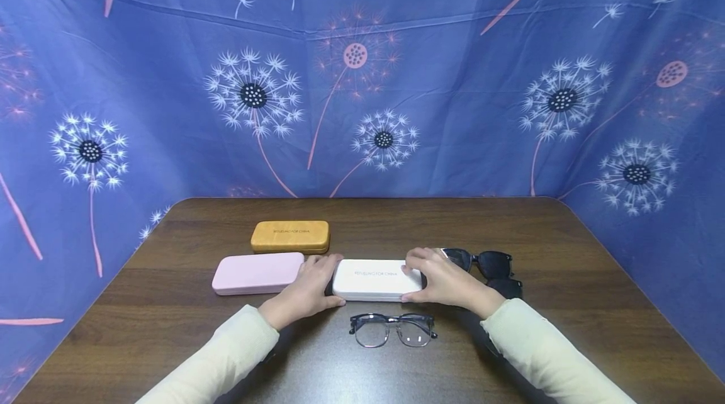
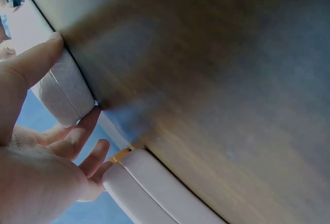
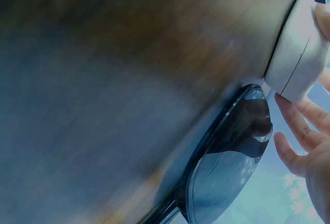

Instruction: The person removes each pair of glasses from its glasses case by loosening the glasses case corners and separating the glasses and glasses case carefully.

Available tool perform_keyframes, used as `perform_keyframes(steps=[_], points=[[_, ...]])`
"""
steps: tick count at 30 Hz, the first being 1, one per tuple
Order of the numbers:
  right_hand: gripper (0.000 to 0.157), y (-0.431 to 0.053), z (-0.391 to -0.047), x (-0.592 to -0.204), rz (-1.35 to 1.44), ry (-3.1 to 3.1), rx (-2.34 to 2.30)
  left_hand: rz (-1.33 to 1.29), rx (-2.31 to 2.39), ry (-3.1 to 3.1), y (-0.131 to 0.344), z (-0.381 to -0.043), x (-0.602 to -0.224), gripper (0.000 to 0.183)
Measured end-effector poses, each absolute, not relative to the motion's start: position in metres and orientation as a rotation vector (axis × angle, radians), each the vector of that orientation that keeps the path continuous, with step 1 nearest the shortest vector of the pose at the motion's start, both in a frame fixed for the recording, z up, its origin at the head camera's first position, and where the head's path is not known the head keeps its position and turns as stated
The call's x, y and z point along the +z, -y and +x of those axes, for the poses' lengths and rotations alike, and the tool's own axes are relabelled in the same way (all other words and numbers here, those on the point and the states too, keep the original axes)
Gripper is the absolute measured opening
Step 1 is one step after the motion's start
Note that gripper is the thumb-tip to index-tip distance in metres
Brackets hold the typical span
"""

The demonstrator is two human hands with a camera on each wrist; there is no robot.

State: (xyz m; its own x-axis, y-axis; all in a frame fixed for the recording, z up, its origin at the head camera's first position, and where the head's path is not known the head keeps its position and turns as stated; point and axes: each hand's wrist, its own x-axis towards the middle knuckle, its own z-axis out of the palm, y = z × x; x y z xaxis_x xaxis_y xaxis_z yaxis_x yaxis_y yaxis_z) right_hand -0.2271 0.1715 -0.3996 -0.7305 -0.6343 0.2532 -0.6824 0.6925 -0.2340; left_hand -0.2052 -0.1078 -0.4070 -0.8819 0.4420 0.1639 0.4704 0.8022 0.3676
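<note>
A closed white glasses case with small lettering on its lid lies in the middle of the wooden table. My left hand holds its left end, thumb along the front edge and fingers at the back. From the other side, my right hand grips the right end, its thumb low at the front. In the left wrist view, the thumb and a finger meet the end of the white case. Eyeglasses with clear lenses and a dark upper frame rest just in front of the case.
A pink glasses case lies beside my left hand, with a yellow glasses case behind it. Black sunglasses lie right of my right hand, and another dark lens shows below them, partly behind my forearm. A patterned blue cloth hangs behind the table.
</note>
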Motion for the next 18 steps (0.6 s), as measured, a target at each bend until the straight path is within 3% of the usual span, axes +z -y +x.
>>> perform_keyframes(steps=[18], points=[[0.038,-0.167,-0.238,-0.407,1.259,2.386,0.063,-0.835,-0.388,2.827,0.111,-0.214,-0.410,0.072]])
